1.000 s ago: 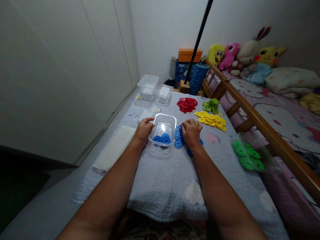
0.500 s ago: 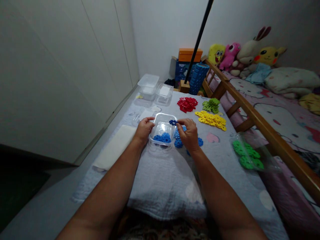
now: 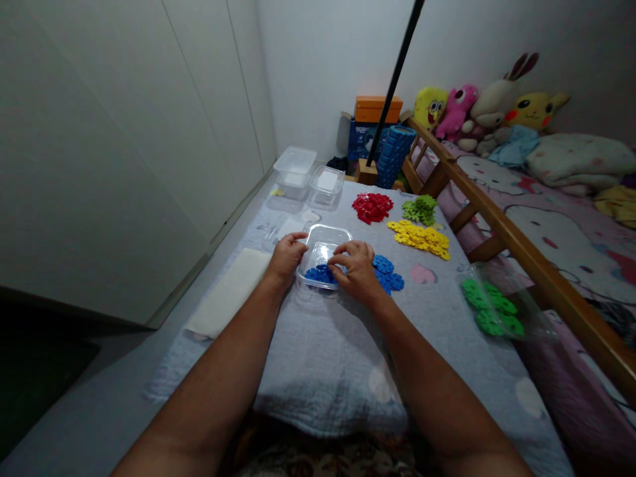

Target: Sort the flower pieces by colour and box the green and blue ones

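Note:
My left hand [image 3: 289,257] grips the left rim of a clear plastic container [image 3: 325,232], thumb and fingers closed on its edge. Inside the container, several blue snowflake discs [image 3: 314,273] lie in the near part. Over its right side reaches my right hand [image 3: 354,265], fingertips pinched low inside at a dark blue snowflake disc [image 3: 324,269]; the fingers partly cover it. Just right of that hand, a loose pile of blue snowflake discs [image 3: 388,275] rests on the cloth.
Farther back lie red [image 3: 372,207], yellow [image 3: 420,239] and light green pieces [image 3: 420,209]. A clear bag of green discs [image 3: 491,308] sits at the right. Clear containers [image 3: 326,185] stand at the back left, a folded cream cloth [image 3: 229,291] at the left. A wooden bed rail [image 3: 487,205] borders the right side.
My right hand has moved left and down from the container's right rim to inside it, bringing a blue snowflake disc along. My left hand stays on the rim.

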{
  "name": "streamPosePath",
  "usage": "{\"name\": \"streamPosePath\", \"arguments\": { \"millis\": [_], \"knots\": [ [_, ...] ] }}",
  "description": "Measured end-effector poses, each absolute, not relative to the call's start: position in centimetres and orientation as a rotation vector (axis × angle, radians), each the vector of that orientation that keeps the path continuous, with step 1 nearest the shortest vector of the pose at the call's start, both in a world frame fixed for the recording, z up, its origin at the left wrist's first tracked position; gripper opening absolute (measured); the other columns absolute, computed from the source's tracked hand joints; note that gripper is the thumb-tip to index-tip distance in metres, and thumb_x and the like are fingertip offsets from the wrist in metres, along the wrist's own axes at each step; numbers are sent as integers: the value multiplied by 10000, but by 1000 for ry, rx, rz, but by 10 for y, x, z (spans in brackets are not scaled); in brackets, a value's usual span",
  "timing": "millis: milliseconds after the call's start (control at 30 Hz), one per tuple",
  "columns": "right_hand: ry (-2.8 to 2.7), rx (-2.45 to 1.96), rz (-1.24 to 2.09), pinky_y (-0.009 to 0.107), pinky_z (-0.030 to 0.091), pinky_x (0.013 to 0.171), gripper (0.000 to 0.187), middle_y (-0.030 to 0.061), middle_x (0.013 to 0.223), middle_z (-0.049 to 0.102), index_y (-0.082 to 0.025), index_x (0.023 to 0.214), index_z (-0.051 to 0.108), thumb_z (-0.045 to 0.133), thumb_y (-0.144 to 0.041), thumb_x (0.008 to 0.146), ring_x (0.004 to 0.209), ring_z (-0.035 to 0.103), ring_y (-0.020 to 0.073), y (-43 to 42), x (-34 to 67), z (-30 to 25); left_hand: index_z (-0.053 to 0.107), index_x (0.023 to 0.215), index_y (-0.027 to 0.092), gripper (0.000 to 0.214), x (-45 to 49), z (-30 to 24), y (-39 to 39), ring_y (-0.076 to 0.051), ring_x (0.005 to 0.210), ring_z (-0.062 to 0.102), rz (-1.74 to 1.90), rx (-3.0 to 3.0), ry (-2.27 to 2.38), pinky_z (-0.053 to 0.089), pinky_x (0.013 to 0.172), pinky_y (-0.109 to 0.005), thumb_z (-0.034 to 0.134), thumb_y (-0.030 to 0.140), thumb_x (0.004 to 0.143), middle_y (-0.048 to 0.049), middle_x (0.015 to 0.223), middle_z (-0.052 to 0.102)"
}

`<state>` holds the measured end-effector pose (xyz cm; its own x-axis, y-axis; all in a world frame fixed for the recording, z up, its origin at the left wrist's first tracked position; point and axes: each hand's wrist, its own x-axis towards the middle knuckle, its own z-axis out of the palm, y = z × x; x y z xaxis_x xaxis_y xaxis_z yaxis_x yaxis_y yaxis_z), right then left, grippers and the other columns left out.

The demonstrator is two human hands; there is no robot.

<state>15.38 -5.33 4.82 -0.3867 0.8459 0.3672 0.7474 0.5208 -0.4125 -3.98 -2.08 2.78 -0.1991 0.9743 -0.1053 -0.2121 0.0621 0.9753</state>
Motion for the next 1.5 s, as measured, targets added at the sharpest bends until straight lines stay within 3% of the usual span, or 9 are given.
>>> {"name": "streamPosePath", "arguments": {
  "millis": [167,367,600,867,1333,1500],
  "knots": [
    [-2271,-1253,244,525,249,1154,145,65,1220,710,-279,975,817,682,-246,933,1270,487,286,-54,155,47,680,1012,149,480,-40,27,-21,-108,496,392,1376,883,1240,260,496,-237,668,238,540,79,535,498],
    [-2138,-1268,202,462,338,1111,150,79,1198,707,-255,1003,790,656,-262,936,1222,527,273,-48,164,45,679,1007,149,463,-40,28,-22,-104,485,383,1373,887,1248,252,492,-235,666,230,551,84,522,481],
    [-1922,-1571,37,449,366,1071,218,103,1196,687,-231,1032,780,574,-252,963,1188,528,286,-32,184,40,677,1002,149,436,-40,30,-23,-90,461,353,1372,897,1246,233,475,-238,651,220,573,90,527,467],
    [-2052,-1986,-23,458,385,1017,334,167,1316,655,-183,1237,735,561,-289,972,1219,531,335,-33,187,34,677,992,143,440,-40,32,-24,-89,468,356,1382,884,1241,245,477,-241,651,222,560,90,534,469],
    [-2170,-2083,10,425,387,968,284,153,1231,680,-202,1174,740,524,-281,1006,1183,574,307,-35,184,37,678,977,145,425,-41,31,-22,-90,478,366,1388,879,1238,250,484,-240,650,212,558,86,549,476],
    [-2107,-2135,-27,448,401,935,338,188,1245,666,-174,1219,733,555,-337,982,1177,560,342,-37,185,42,681,978,142,426,-41,31,-23,-96,488,378,1398,878,1238,251,489,-242,653,210,558,83,545,472]
  ]
}}
